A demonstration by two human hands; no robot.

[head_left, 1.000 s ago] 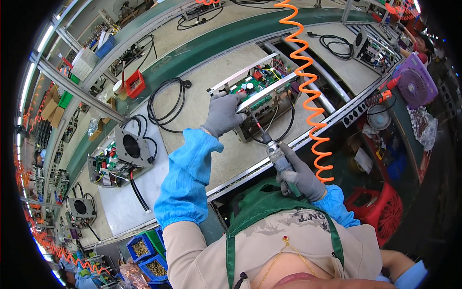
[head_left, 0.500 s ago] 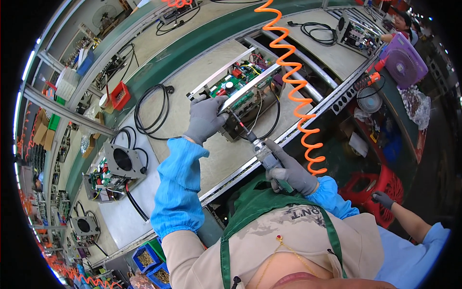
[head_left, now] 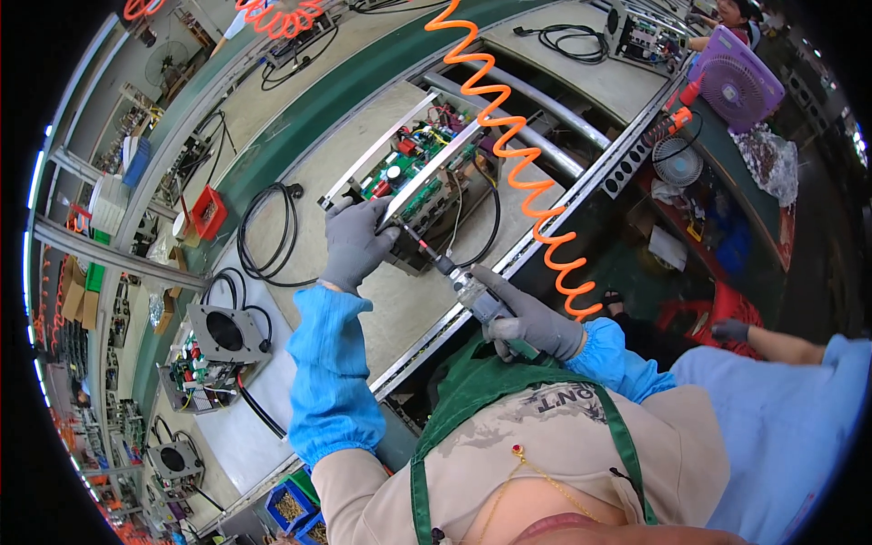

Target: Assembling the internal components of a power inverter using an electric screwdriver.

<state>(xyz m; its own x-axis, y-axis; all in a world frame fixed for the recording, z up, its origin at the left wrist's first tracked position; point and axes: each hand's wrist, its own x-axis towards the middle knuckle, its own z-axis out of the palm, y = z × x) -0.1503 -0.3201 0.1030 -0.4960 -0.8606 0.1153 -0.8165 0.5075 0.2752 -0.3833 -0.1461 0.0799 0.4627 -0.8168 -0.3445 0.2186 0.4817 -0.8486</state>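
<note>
An open electronics chassis (head_left: pixel 436 202) with a green circuit board (head_left: pixel 413 173) and two pale metal rails lies on the bench before me. My left hand (head_left: pixel 356 241), in a grey glove, grips its near left corner, thumb toward the end face. Wrapped in my right hand (head_left: pixel 536 320), also gloved, is a power screwdriver (head_left: pixel 480 296) with a grey body. Its long bit slants up and left to that same corner, close to my left thumb. Whether the tip touches a screw is too small to tell.
An orange coiled hose (head_left: pixel 518 150) hangs across the right side of the bench. A black cable (head_left: pixel 263 227) lies coiled to the left. Farther left stands another unit with a fan plate (head_left: pixel 227 331). Blue screw bins (head_left: pixel 289 506) sit low left. A co-worker's blue sleeve (head_left: pixel 772 427) is close at right.
The whole view has shifted, so the bench things appear farther left. Both my hands keep their holds, with the bit still at the corner. The co-worker at right has come nearer.
</note>
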